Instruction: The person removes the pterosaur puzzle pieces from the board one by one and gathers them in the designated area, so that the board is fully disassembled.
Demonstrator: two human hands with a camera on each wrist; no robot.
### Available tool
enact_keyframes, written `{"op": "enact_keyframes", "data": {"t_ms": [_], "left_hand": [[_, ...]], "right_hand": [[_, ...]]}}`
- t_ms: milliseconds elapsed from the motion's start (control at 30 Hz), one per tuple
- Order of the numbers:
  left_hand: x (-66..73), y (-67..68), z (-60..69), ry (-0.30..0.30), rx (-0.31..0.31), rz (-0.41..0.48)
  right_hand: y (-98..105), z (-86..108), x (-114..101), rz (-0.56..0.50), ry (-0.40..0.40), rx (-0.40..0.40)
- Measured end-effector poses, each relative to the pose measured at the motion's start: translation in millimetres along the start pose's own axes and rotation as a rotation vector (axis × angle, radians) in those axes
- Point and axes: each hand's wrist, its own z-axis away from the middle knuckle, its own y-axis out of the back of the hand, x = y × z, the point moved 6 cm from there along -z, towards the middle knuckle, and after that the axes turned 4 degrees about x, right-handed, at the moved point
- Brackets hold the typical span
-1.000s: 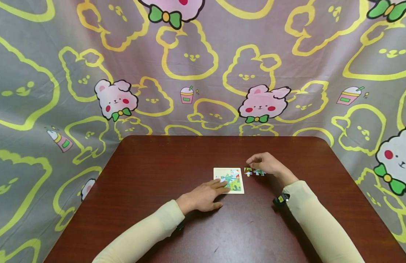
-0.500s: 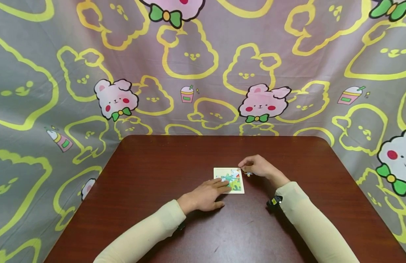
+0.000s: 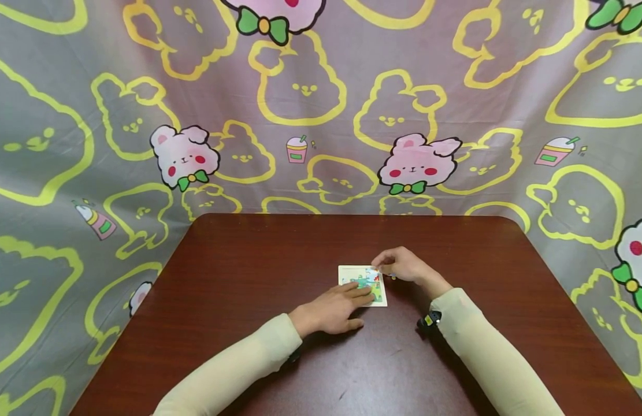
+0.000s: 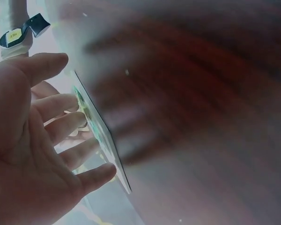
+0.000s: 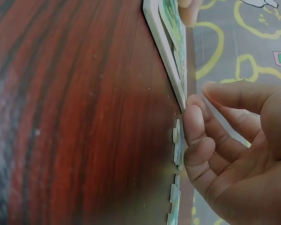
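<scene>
A small square jigsaw puzzle [image 3: 352, 271] with a pale frame lies on the table, its picture partly filled with green and coloured pieces. Across its lower left part rests my left hand [image 3: 331, 309], fingers spread and straight; the left wrist view shows these fingertips along the board [image 4: 113, 149]. My right hand [image 3: 406, 266] is at the upper right corner, fingers bent, fingertips by the frame. Whether it pinches a piece there is hidden. Beside the board two loose puzzle pieces lie flat, a nearer piece [image 5: 177, 150] and a farther piece [image 5: 174, 201], partly beneath the right hand.
The brown wooden table [image 3: 258, 248] has rounded far corners. Behind and at both sides hangs a grey curtain [image 3: 321, 138] with cartoon rabbits. A dark wrist device [image 3: 430, 319] sits on my right wrist.
My right hand has moved left from above the loose pieces to the puzzle's upper right corner. The left hand has slid slightly right over the board.
</scene>
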Motion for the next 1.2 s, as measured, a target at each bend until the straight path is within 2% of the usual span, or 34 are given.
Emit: {"op": "enact_keyframes", "data": {"t_ms": [300, 767, 1000, 1200], "left_hand": [[0.6, -1.5, -2.4, 0.011, -0.031, 0.002], [-0.2, -2.8, -2.9, 0.02, -0.047, 0.005], [-0.3, -3.5, -1.7, 0.02, -0.05, 0.009], [-1.4, -4.2, -2.0, 0.018, -0.051, 0.005]], "right_hand": [[-2.5, -1.6, -1.6, -0.025, -0.017, -0.011], [-7.8, -5.4, -6.7, 0.014, -0.028, -0.026], [-11.7, -6.4, -15.0, 0.056, 0.044, -0.033], [-18.3, -5.8, -19.0, 0.02, 0.06, -0.071]]}}
